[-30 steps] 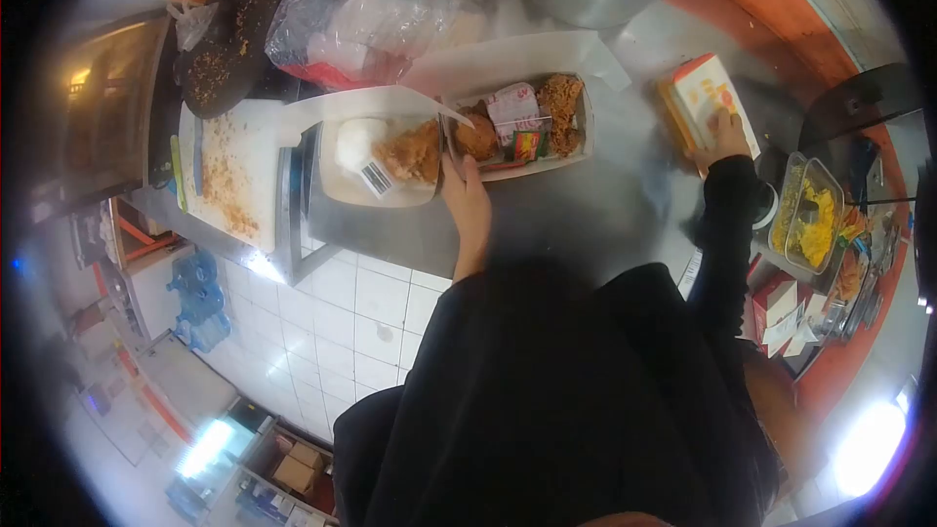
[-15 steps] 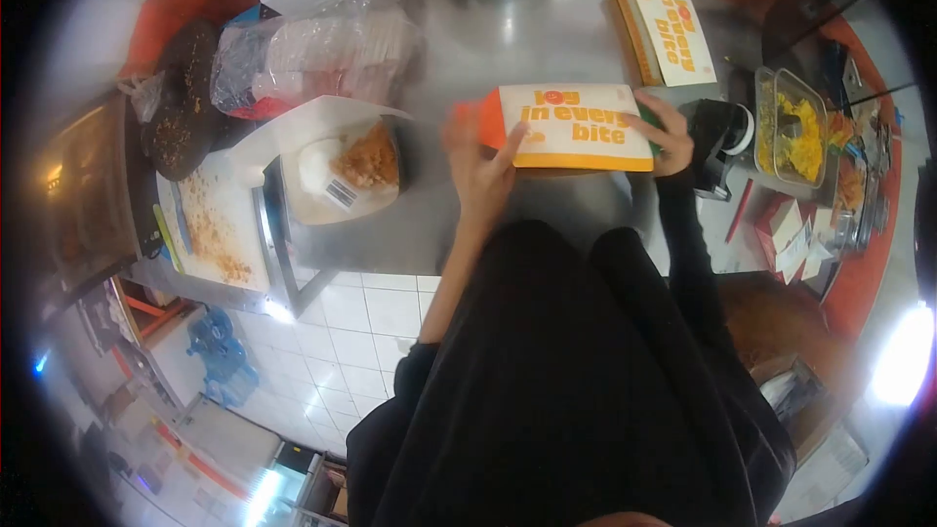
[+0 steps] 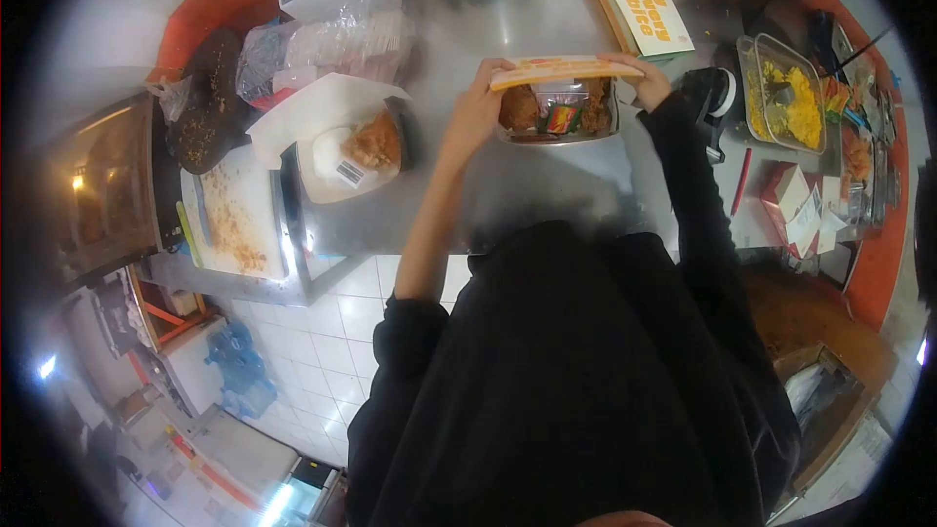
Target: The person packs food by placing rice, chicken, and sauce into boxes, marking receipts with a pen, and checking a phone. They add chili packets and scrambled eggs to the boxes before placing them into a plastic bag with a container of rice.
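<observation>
White lid (image 3: 564, 68) in left grip (image 3: 476, 105), right grip (image 3: 649, 88); box (image 3: 646, 12): "joy in every bite".

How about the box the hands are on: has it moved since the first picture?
Yes, rightward: that box sat beside the other open box; now counter shows between them.

The one head-worn camera looked forward and steeply down over dark clothing (image 3: 576, 371), its wide round view taking in the left hand (image 3: 478, 109) and right hand (image 3: 648, 88) nearby, the metal counter (image 3: 459, 20) and tiled floor (image 3: 322, 356).
</observation>
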